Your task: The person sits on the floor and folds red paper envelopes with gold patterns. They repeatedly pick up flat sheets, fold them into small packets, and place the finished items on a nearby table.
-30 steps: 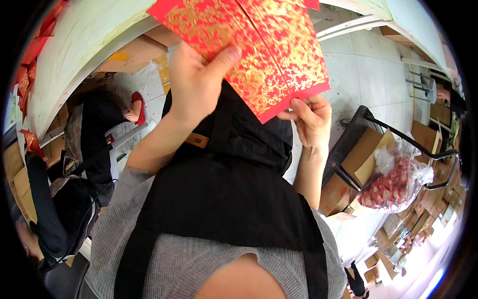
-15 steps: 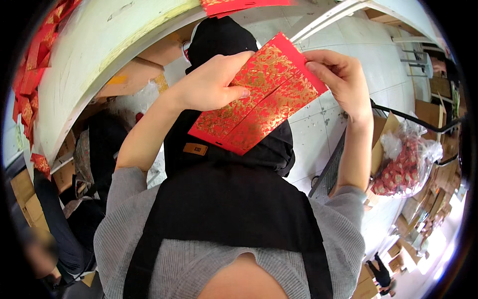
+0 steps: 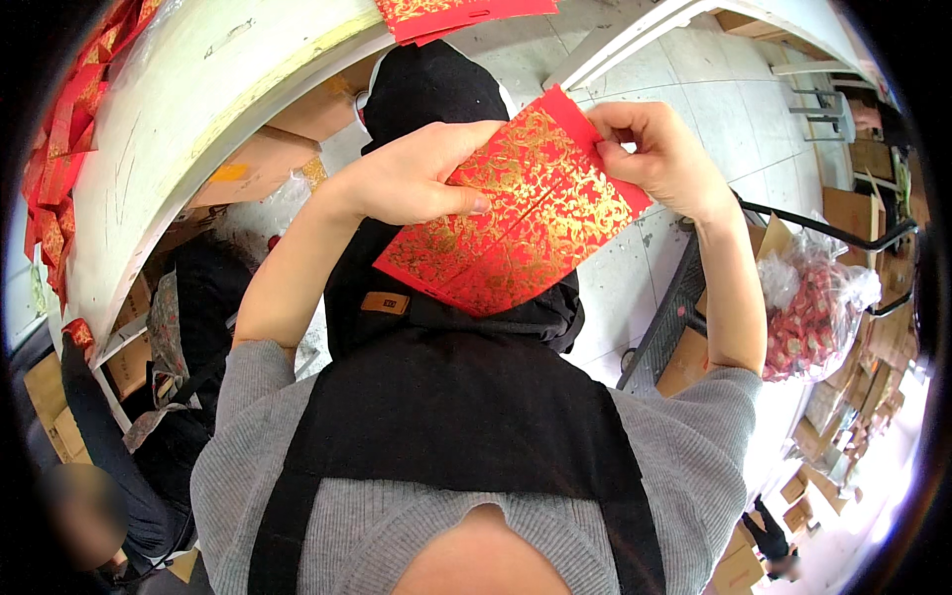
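Note:
Over my lap I hold a red card sheet [image 3: 506,233] with a gold scroll print, a crease or slit across its middle and plain red borders at two ends. My left hand [image 3: 416,174] is closed on its upper left edge, thumb lying over the printed face and the other fingers hidden behind. At the upper right border, my right hand [image 3: 659,159] is curled in a pinch, thumb against index finger on the card's edge. Beyond the card, more red-and-gold card sheets [image 3: 461,15] lie at the table's edge.
A pale curved-looking table [image 3: 208,89] runs along the left, with a heap of red pieces [image 3: 59,169] on it. Cardboard boxes [image 3: 263,169] stand beneath. At right are a black-handled cart [image 3: 679,317] and a clear bag of red items [image 3: 813,317]. Another person [image 3: 119,466] is at lower left.
My right hand has shifted left along the card's border, and its fingers have curled into a tighter pinch. The left hand keeps its hold, and the card has tilted slightly.

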A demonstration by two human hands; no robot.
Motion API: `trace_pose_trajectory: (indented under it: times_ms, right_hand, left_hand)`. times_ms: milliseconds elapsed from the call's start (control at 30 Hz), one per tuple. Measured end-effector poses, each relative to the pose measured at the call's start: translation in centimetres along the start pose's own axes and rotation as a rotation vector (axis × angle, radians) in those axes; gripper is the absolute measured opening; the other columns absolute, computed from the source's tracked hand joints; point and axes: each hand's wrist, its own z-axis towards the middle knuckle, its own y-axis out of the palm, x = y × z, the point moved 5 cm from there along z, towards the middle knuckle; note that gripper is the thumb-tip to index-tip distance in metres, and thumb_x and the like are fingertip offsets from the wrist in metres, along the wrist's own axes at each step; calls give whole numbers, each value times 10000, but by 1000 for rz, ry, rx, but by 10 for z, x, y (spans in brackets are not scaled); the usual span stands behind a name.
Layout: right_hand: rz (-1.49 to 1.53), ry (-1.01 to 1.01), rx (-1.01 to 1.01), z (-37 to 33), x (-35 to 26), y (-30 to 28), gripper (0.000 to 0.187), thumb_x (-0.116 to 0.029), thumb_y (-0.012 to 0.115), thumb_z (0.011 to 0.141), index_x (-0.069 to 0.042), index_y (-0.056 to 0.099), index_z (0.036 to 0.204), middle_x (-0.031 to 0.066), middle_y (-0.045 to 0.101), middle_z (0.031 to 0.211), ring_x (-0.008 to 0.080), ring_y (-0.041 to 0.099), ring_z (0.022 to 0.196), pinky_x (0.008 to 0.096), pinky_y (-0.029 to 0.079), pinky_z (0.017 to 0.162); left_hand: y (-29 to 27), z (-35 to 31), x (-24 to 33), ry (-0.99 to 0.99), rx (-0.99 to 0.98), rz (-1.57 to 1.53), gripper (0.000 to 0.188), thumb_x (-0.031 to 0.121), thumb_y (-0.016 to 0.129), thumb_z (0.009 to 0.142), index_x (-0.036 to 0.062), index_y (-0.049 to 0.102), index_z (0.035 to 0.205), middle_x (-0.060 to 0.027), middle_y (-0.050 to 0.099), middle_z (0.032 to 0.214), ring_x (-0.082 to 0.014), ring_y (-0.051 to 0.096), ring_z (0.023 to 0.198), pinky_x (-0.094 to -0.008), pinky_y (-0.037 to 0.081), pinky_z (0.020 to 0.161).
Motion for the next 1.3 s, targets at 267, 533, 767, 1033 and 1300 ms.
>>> trace_pose_trajectory:
  times_ms: [267,533,767,1033,1300]
  right_hand:
    - [485,271,-199,-11,28,-22,159,-140,710,824,-16,651,905,37,652,789,112,621,642,262,507,588]
    - [-235,157,690,-63,35,44,662,-213,667,872,-13,330,1406,243,389,1385,369,460,1243,397,389,1015]
    - [629,163,567,-52,54,113,589,-271,462,1006,46,252,1456,202,394,1444,233,357,1355,343,265,1106]
    - [-647,277,677,-46,23,102,479,-64,513,858,-17,448,1330,220,516,1301,397,630,962,452,527,792]
    - [-288,260,258,-30,8,109,425,-76,534,784,-47,581,1205,162,624,1146,360,621,982,440,509,841]
  left_hand:
    - [4,8,-14,-232,-146,-170,474,-38,588,845,-48,440,1295,-69,585,1191,-117,520,1119,-304,406,986]
    - [37,24,-56,-231,486,-385,439,-78,555,864,-8,425,1278,-66,589,1174,-126,570,1084,-303,455,959]
    - [67,14,-46,-227,446,-936,543,-125,535,800,-2,382,1306,-120,584,1175,-218,599,1090,-351,486,921]
    - [60,-20,-37,-320,715,107,636,-64,605,793,-31,314,1358,-250,497,1324,-364,501,1244,-378,403,1021]
    - [46,-41,35,324,-279,889,160,231,617,793,76,594,824,-35,613,859,-183,615,814,-315,509,664]
